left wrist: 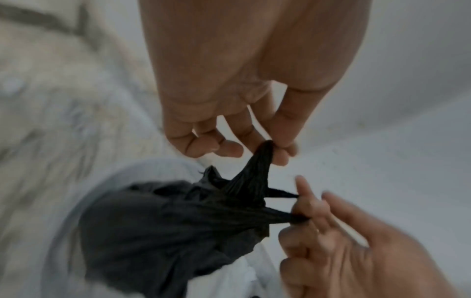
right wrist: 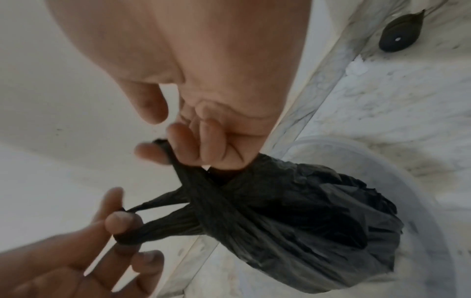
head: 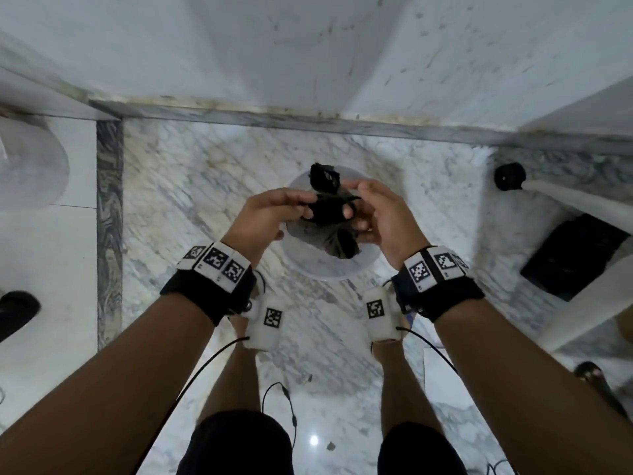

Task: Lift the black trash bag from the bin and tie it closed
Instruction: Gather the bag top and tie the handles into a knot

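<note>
The black trash bag hangs above the round white bin, held up between both hands. Its two twisted top ends cross over each other at the neck. My left hand pinches one twisted end between thumb and fingers. My right hand pinches the other strands, with its fingers curled round a black end. A loose flap of bag sticks up beyond the hands. The bag's full body is crumpled, and the bin's inside is mostly hidden.
The bin stands on a marble floor near a white wall with a grey skirting strip. A white furniture leg with a black foot and a black flat object are at the right. Dark sandals lie at the left edge.
</note>
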